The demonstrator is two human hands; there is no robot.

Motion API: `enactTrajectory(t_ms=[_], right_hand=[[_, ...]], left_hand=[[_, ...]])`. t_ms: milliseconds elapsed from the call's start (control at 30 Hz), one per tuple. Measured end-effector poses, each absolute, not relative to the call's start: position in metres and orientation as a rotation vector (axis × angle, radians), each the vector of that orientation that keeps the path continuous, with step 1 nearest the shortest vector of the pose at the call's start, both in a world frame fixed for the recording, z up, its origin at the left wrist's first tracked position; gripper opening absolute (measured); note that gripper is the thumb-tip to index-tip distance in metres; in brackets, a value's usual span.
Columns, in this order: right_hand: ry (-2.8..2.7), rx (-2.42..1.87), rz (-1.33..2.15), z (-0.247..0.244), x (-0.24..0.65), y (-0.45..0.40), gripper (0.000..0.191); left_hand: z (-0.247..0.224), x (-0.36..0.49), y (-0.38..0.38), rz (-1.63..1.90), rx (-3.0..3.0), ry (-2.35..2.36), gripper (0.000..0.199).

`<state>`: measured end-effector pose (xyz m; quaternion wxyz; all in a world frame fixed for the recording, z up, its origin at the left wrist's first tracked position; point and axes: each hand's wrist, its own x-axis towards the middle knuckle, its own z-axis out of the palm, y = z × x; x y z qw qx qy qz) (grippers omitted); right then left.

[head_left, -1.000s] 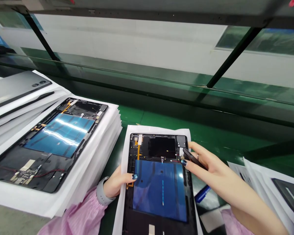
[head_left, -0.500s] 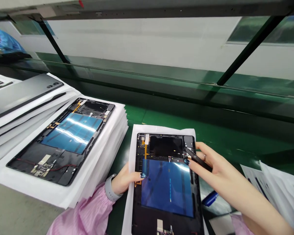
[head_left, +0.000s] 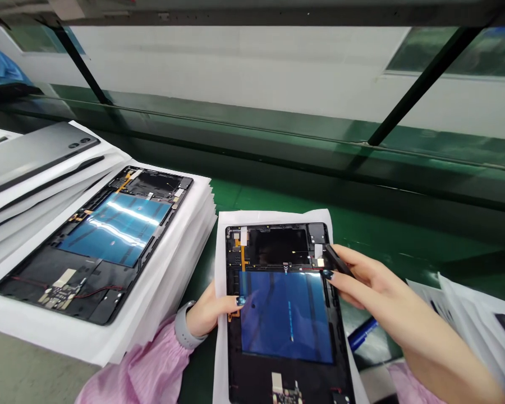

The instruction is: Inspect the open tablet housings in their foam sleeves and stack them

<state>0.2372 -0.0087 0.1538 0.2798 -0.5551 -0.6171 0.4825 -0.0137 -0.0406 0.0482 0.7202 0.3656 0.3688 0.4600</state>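
Observation:
An opened tablet [head_left: 288,314], with a dark frame, a large blue sheet in its middle and an orange flex cable, lies on white paper [head_left: 221,269]. My left hand [head_left: 212,308] grips its left side and the paper, thumb on top by the blue sheet and fingers hidden underneath. My right hand [head_left: 364,275] is at the upper right edge, closed on a slim black tool [head_left: 339,261] that looks like tweezers. The tool's tip reaches the frame edge beside a small pale patch [head_left: 318,251]. My right thumb is close to the blue sheet's upper right corner.
On the left, a second opened tablet [head_left: 96,241] tops a stack of white sheets [head_left: 193,224]. A grey tablet back [head_left: 33,151] lies beyond it. A blue pen [head_left: 362,334] lies right of my tablet, near more papers [head_left: 467,314]. A metal rail [head_left: 235,14] crosses above.
The black tool's tip has drawn back rightward from the tablet's upper right area to its edge, uncovering the pale patches there. The view has shifted slightly, moving the left stack leftward.

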Motion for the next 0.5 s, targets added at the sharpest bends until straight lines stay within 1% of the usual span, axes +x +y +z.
enactTrajectory(t_ms=[300,500], right_hand=[[-1.568,-1.466,1.405,0.1507,0.235,-0.0066,0.035],[-1.596,-1.473,1.38,0.1473,0.237,-0.0068,0.033]], left_hand=[[0.042,-0.0159,-0.042,1.023,0.817,0.852,0.056],[0.0406,-0.0154,-0.0423,1.056,0.809,0.856,0.054]])
